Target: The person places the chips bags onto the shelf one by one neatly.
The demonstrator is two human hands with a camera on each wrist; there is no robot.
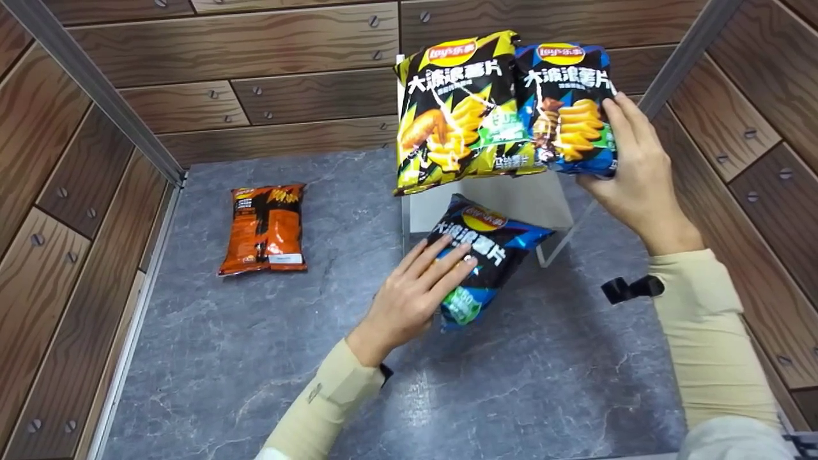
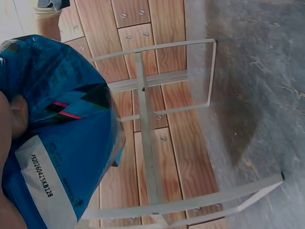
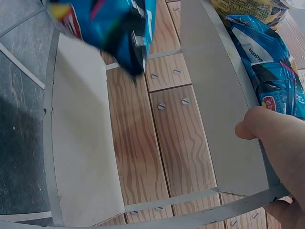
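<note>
My left hand [image 1: 406, 300] holds a blue-and-black chip bag [image 1: 489, 291], fingers over its printed front; in the left wrist view, the thumb presses the bag's [image 2: 81, 157] blue back. This bag is tilted, in front of the white two-tier rack [image 1: 428, 211]. On the rack's top, a yellow-and-black chip bag [image 1: 460, 115] and another blue-and-black chip bag [image 1: 565, 108] lean side by side, fronts facing me. My right hand [image 1: 642, 185] grips the rack's upper right corner, its fingers beside that blue bag. The thumb [image 3: 257, 121] lies on the shelf edge in the right wrist view.
An orange chip bag [image 1: 265, 233] lies flat on the grey marbled surface [image 1: 255, 358] to the left. Wood-patterned walls [image 1: 268, 38] with printed screws enclose the back and both sides. Metal posts [image 1: 121, 108] stand in the corners. Thin rack legs [image 1: 546, 255] reach the surface.
</note>
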